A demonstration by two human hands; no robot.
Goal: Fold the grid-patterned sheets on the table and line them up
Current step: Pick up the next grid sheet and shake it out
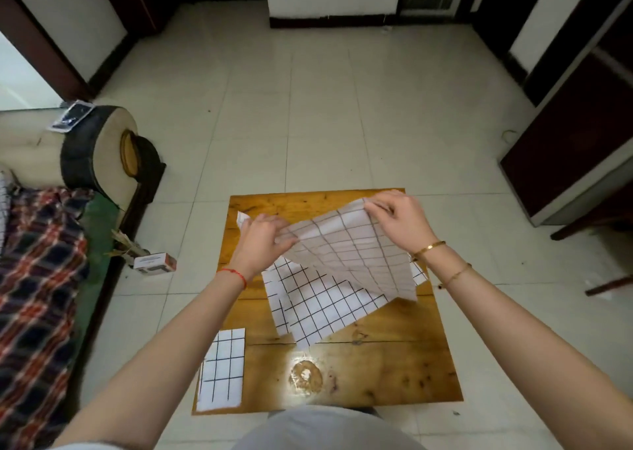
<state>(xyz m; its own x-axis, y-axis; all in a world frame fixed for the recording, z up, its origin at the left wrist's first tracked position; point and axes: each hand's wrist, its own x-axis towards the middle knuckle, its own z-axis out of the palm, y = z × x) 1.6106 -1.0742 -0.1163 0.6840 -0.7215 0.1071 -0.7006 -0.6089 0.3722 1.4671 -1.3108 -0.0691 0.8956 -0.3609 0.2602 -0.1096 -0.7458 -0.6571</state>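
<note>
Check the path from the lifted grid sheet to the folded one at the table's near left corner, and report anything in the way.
Nothing visible blocks it. Both hands, left hand and right hand, hold the lifted sheet above the loose sheets; bare table lies beside the folded sheet.

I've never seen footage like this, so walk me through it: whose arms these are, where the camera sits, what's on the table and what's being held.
There is no machine here. A person wears a camera on the head, looking down at their own arms. The left hand and right hand pinch the far edge of a lifted grid sheet above a small wooden table. More loose grid sheets lie flat under it. A folded sheet rests at the table's near left corner.
</note>
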